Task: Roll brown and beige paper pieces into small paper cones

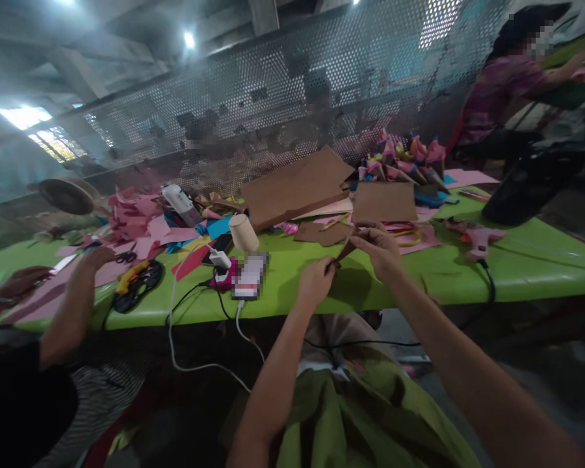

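Note:
Both hands hold a small folded piece of brown cardboard (346, 249) just above the front of the green table (283, 292). My left hand (316, 279) pinches its lower left end. At the upper right end, the fingers of my right hand (377, 250) are closed on it, thumb on the near side. Behind them lie a flat brown cardboard scrap (316, 233) with a pencil (335, 221) on it, and a square cardboard sheet (386, 201). Yellow-handled scissors (409, 238), partly hidden by my right hand, rest on pink paper.
A pink glue gun (480, 242) lies right, near a dark bin-like container (531, 188). Leftward are a charging phone (249, 276), a purple power strip (223, 279), a beige cone (244, 233) and black-yellow tape (139, 285). A co-worker's hands (95, 260) work at far left; another person (502, 97) sits right.

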`<action>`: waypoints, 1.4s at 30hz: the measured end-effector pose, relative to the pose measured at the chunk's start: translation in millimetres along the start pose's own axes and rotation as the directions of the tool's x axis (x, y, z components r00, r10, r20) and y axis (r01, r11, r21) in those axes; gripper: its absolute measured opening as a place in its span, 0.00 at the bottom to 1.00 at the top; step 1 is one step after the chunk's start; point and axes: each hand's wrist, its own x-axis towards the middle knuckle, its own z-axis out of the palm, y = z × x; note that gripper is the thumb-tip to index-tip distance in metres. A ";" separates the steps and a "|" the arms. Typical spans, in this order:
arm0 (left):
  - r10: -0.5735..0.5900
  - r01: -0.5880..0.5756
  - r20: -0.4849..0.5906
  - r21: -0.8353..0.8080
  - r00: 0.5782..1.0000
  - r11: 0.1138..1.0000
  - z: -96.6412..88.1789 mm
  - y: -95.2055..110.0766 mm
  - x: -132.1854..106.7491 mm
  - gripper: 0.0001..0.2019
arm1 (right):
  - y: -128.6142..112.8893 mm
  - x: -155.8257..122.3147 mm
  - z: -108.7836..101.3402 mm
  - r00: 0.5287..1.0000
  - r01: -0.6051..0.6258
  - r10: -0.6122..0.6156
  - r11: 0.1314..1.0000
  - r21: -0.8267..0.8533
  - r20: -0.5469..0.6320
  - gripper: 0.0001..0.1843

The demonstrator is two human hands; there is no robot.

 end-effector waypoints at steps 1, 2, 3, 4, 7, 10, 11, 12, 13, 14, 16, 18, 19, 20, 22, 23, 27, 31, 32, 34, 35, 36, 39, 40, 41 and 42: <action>-0.007 0.007 0.002 -0.040 1.000 0.999 0.1 -1.3 0.4 0.12 | -0.8 -0.4 0.4 1.000 -0.003 0.003 1.000 0.012 -0.008 0.12; -0.016 0.017 0.012 -0.100 1.000 0.995 0.2 -2.9 1.0 0.12 | -2.2 -0.9 0.9 1.000 -0.007 0.007 1.000 0.029 -0.023 0.12; -0.026 0.030 0.027 -0.170 0.999 0.985 0.4 -4.7 1.8 0.12 | -4.0 -1.3 1.5 0.999 -0.008 0.009 0.999 0.040 -0.035 0.12; -0.034 0.044 0.044 -0.238 0.998 0.970 0.5 -6.8 2.9 0.12 | -6.2 -1.6 2.0 0.999 -0.003 0.004 0.999 0.038 -0.036 0.11; -0.049 0.079 0.092 -0.359 0.995 0.930 0.0 -13.6 6.8 0.10 | -12.5 -1.9 3.2 1.000 0.026 -0.026 1.000 -0.006 -0.015 0.11; -0.043 0.086 0.122 -0.376 0.992 0.922 -3.5 -18.9 10.3 0.09 | -15.3 -1.5 3.6 0.999 0.044 -0.044 0.998 -0.035 -0.014 0.12; -0.035 0.087 0.139 -0.388 0.990 0.918 -5.2 -20.0 11.3 0.10 | -15.4 -1.3 3.7 0.999 0.045 -0.045 0.998 -0.037 -0.017 0.12; -0.024 0.088 0.160 -0.402 0.987 0.911 -6.9 -20.7 12.2 0.13 | -15.3 -1.2 3.7 0.999 0.046 -0.047 0.998 -0.036 -0.018 0.13; -0.014 0.090 0.181 -0.418 0.983 0.904 -8.3 -21.2 13.0 0.15 | -14.9 -1.2 3.7 0.999 0.050 -0.050 0.998 -0.037 -0.015 0.13; -0.007 0.094 0.197 -0.434 0.980 0.896 -9.2 -21.6 13.8 0.17 | -14.5 -1.3 3.6 0.998 0.055 -0.055 0.998 -0.038 -0.010 0.14; -0.006 0.101 0.206 -0.454 0.979 0.885 -9.3 -22.2 15.4 0.17 | -13.6 -1.7 3.7 0.998 0.062 -0.062 0.997 -0.039 -0.003 0.14; -0.018 0.106 0.194 -0.455 0.981 0.884 -7.8 -23.1 16.6 0.14 | -12.5 -2.1 4.2 0.999 0.055 -0.055 0.998 -0.021 0.000 0.15; -0.024 0.108 0.187 -0.452 0.982 0.885 -6.9 -23.6 17.0 0.13 | -11.9 -2.3 4.5 0.999 0.049 -0.049 0.999 -0.010 0.000 0.15; -0.028 0.109 0.182 -0.449 0.983 0.887 -6.2 -24.0 17.2 0.12 | -11.4 -2.4 4.9 0.999 0.045 -0.045 0.999 0.000 0.001 0.16; -0.033 0.107 0.173 -0.441 0.984 0.891 -5.6 -24.4 16.8 0.11 | -10.9 -2.6 5.7 0.999 0.045 -0.045 0.999 0.013 0.007 0.16; -0.033 0.104 0.168 -0.436 0.985 0.894 -5.7 -24.5 16.2 0.11 | -10.9 -2.7 6.1 0.999 0.048 -0.048 0.999 0.012 0.010 0.16; -0.026 0.092 0.165 -0.407 0.986 0.909 -6.9 -25.7 12.1 0.09 | -12.2 -3.2 7.1 0.998 0.055 -0.055 0.998 -0.010 0.003 0.14; -0.031 0.090 0.160 -0.373 0.987 0.923 -6.4 -29.3 9.6 0.06 | -11.1 -2.0 6.4 0.999 0.052 -0.052 0.999 -0.012 -0.012 0.15; -0.033 0.089 0.156 -0.369 0.987 0.925 -6.4 -29.7 9.8 0.05 | -10.4 -1.4 6.0 0.999 0.050 -0.050 0.999 -0.009 -0.016 0.15; -0.032 0.083 0.141 -0.372 0.990 0.924 -7.7 -28.7 11.3 0.05 | -9.4 -0.3 5.1 0.999 0.042 -0.042 0.999 -0.001 -0.024 0.16; -0.032 0.079 0.128 -0.379 0.991 0.922 -9.4 -26.9 12.6 0.06 | -9.2 0.1 4.9 0.999 0.038 -0.038 0.999 0.000 -0.019 0.16; -0.032 0.073 0.111 -0.388 0.993 0.919 -11.9 -24.2 14.2 0.07 | -9.3 0.4 4.8 0.999 0.039 -0.039 0.999 -0.005 -0.004 0.16; -0.003 0.021 0.045 -0.412 0.999 0.911 -25.2 -10.5 19.9 0.11 | -10.9 0.4 5.7 0.993 0.069 -0.066 0.997 -0.036 0.093 0.16; 0.054 -0.049 0.003 -0.389 0.999 0.920 -31.0 -4.7 21.8 0.11 | -11.6 0.3 6.3 0.988 0.085 -0.079 0.995 -0.045 0.132 0.16; 0.105 -0.111 -0.038 -0.347 0.994 0.931 -37.0 1.4 23.6 0.12 | -12.3 0.2 7.1 0.982 0.102 -0.092 0.993 -0.051 0.165 0.16; 0.159 -0.167 -0.051 -0.286 0.986 0.943 -42.9 7.5 25.1 0.10 | -13.0 0.0 7.9 0.976 0.117 -0.105 0.992 -0.053 0.192 0.16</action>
